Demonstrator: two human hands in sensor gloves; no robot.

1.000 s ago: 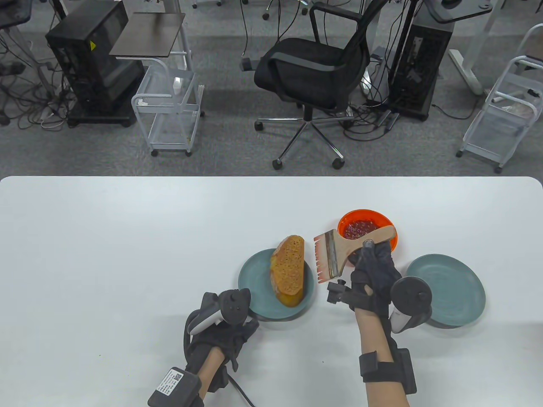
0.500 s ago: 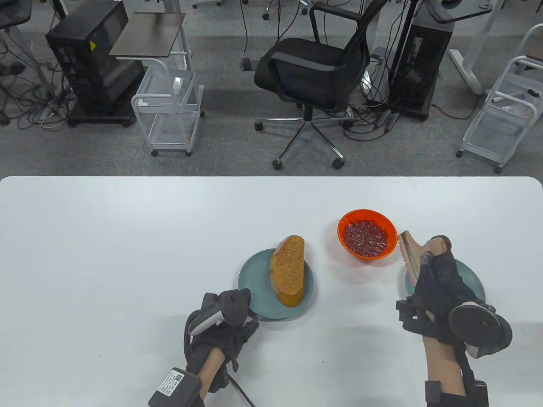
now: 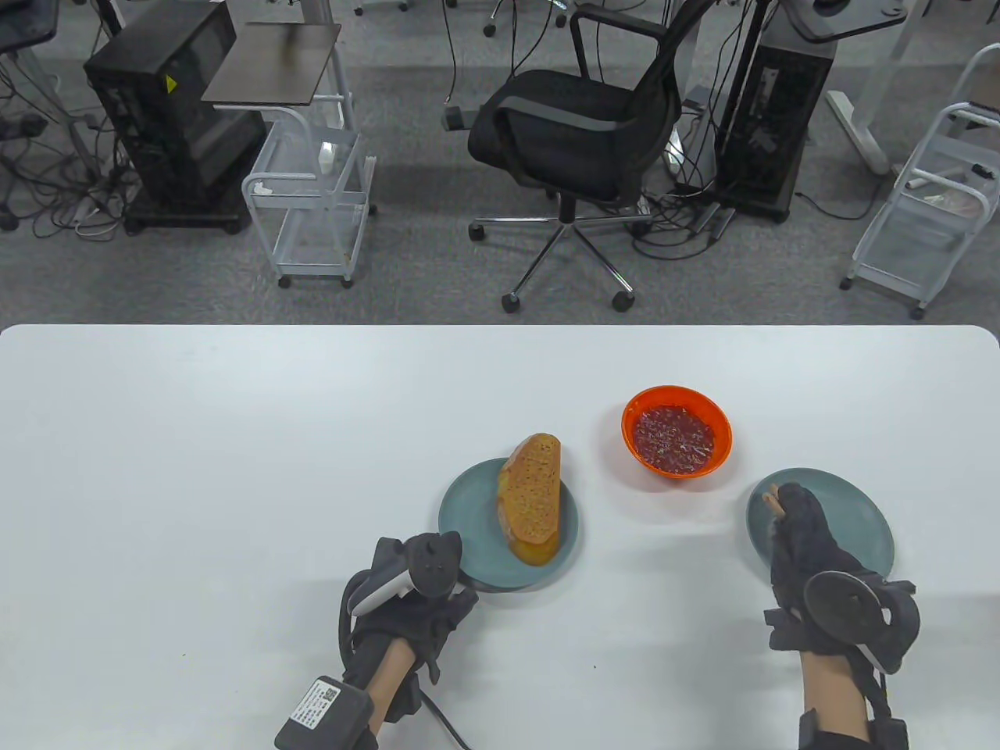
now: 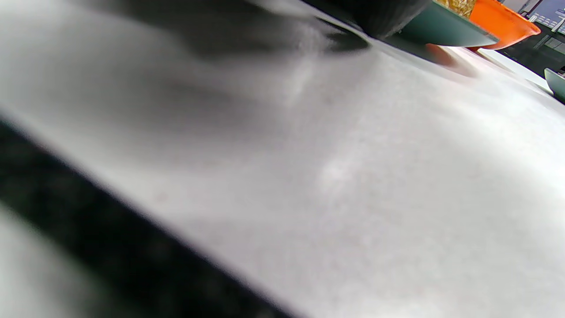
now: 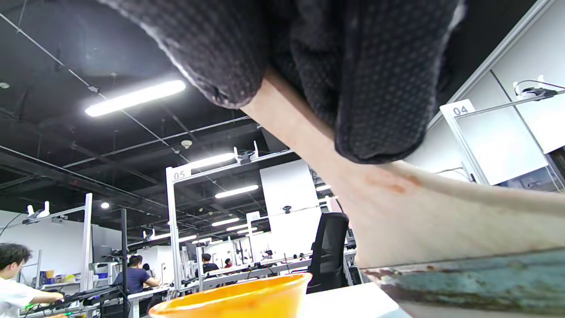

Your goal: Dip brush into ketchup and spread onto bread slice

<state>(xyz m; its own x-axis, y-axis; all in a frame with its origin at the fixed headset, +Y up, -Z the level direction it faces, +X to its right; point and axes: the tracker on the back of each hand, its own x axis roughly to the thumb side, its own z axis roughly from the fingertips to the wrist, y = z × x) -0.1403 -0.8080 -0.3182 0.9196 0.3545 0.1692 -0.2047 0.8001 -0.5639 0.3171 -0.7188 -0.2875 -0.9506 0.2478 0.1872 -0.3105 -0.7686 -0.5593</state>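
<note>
At a white table point(image 3: 234, 469), a gloved right hand point(image 3: 805, 547) grips the wooden handle of a brush point(image 3: 773, 498) over the left edge of the right-hand teal plate point(image 3: 851, 516); from above only the tip of the handle shows past the fingers, while the right wrist view shows the fingers point(image 5: 379, 88) wrapped round the handle point(image 5: 353, 176) and the stained metal band below it (the bristles are hidden).

The orange bowl of ketchup point(image 3: 676, 439) sits just beyond, to the far left of that plate. The bread slice point(image 3: 531, 498) lies on the left-hand teal plate point(image 3: 469, 539), left of the bowl.

The left hand point(image 3: 410, 617) rests on the table at the near edge of the bread's plate, its fingers curled loosely and holding nothing that can be seen. The left wrist view is mostly blurred tabletop.
</note>
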